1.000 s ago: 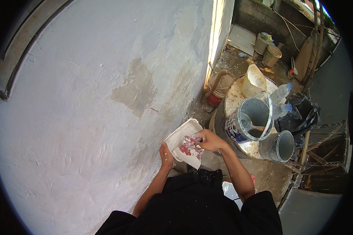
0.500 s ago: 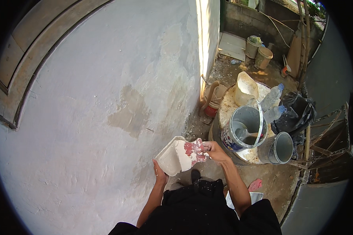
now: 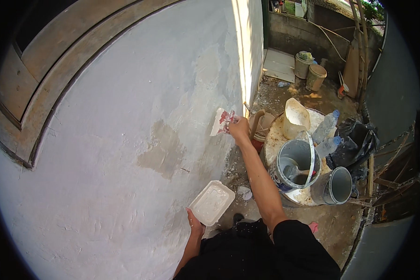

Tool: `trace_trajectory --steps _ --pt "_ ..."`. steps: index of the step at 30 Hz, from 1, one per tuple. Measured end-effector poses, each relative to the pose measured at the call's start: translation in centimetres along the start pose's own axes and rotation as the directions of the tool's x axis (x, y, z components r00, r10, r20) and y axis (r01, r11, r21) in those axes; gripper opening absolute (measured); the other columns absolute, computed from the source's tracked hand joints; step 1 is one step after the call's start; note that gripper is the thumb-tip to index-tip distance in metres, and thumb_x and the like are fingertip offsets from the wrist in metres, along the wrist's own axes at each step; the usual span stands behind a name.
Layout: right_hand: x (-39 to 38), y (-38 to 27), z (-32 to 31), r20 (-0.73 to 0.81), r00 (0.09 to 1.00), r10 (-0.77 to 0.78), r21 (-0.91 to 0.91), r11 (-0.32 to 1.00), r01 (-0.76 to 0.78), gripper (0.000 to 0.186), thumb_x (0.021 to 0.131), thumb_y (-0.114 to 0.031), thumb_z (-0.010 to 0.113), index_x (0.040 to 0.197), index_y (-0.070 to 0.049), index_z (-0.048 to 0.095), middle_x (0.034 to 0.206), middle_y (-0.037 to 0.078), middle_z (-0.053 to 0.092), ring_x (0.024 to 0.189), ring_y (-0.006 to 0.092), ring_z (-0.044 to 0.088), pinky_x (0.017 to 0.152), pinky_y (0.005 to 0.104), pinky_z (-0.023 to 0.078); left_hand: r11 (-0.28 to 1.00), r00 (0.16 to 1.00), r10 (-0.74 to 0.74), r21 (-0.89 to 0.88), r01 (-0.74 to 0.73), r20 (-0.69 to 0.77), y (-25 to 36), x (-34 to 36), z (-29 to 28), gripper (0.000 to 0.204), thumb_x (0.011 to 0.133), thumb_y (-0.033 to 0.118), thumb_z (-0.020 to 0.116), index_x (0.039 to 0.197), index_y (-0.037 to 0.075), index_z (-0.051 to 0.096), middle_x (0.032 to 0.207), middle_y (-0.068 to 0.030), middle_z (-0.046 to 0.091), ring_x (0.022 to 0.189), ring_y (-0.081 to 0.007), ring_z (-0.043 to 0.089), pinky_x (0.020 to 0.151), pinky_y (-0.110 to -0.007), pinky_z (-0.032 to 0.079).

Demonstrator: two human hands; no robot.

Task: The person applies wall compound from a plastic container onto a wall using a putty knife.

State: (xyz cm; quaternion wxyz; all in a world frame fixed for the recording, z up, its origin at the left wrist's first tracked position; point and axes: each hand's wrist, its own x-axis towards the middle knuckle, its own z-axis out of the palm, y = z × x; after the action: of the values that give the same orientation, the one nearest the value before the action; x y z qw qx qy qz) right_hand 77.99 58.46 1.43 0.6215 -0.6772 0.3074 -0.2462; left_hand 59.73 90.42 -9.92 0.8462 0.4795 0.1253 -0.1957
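Note:
My right hand (image 3: 239,129), arm stretched forward, grips a wide putty knife (image 3: 223,123) with red patches and white filler smeared over it. Its blade is at the pale plastered wall (image 3: 102,154), right of a bare greyish patch (image 3: 162,151); whether it touches is not clear. Low down, close to my body, my left hand (image 3: 196,223) holds a shallow white plastic tray (image 3: 230,198) by its left end. Whitish paste coats the inside of the tray.
On the right, a round stained drum top (image 3: 275,125) carries a grey bucket (image 3: 279,175) with tools inside, a second grey bucket (image 3: 337,185), a cut jug (image 3: 297,116) and plastic bottles (image 3: 325,126). A black plastic bag (image 3: 354,140) lies beside it. A wooden frame (image 3: 37,126) edges the wall at left.
The putty knife has left the tray and gone forward to the wall in my right hand. My left hand, still holding the tray, has shifted slightly right and lower in view.

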Motion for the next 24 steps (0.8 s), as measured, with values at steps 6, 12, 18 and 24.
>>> trace_trajectory --steps 6,12,18,24 --pt "4.7 -3.4 4.5 -0.076 0.995 -0.06 -0.134 0.99 0.049 0.022 0.066 -0.007 0.062 0.085 0.002 0.067 0.079 0.018 0.067 0.076 0.029 0.066 0.068 0.0351 0.05 0.999 1.0 0.001 -0.05 -0.003 -0.028 0.4 -0.2 -0.6 0.071 0.093 0.058 0.023 0.13 -0.001 0.038 0.129 -0.0149 0.048 0.118 -0.028 0.048 0.1 -0.039 0.037" --pt "7.5 -6.2 5.5 0.175 0.955 -0.239 0.04 0.971 0.236 0.022 0.067 -0.004 0.06 0.084 0.007 0.067 0.07 0.018 0.065 0.062 0.0235 0.064 0.061 0.0334 0.05 1.0 0.999 -0.008 -0.016 0.008 -0.041 0.7 0.8 -0.4 0.071 0.093 0.057 0.023 0.13 -0.001 0.039 0.129 -0.0148 0.048 0.117 -0.028 0.048 0.1 -0.039 0.037" --pt "6.7 -9.9 2.3 0.158 0.95 -0.27 0.18 0.954 0.241 0.021 0.068 -0.004 0.061 0.085 0.005 0.067 0.067 0.014 0.065 0.061 0.0162 0.061 0.057 0.0308 0.047 0.999 0.999 -0.047 0.02 0.047 -0.014 1.1 2.4 -1.1 0.073 0.092 0.061 0.021 0.134 0.003 0.036 0.132 -0.0137 0.045 0.121 -0.0276 0.045 0.103 -0.039 0.034" --pt "9.0 -5.9 0.5 -0.042 0.983 -0.179 -0.191 0.967 0.168 0.021 0.067 -0.006 0.062 0.085 0.004 0.067 0.072 0.016 0.065 0.067 0.0198 0.064 0.061 0.0313 0.048 1.0 1.0 0.004 0.006 -0.004 -0.015 1.8 2.7 0.4 0.071 0.093 0.058 0.024 0.129 -0.001 0.04 0.127 -0.0147 0.05 0.116 -0.0278 0.05 0.1 -0.039 0.038"
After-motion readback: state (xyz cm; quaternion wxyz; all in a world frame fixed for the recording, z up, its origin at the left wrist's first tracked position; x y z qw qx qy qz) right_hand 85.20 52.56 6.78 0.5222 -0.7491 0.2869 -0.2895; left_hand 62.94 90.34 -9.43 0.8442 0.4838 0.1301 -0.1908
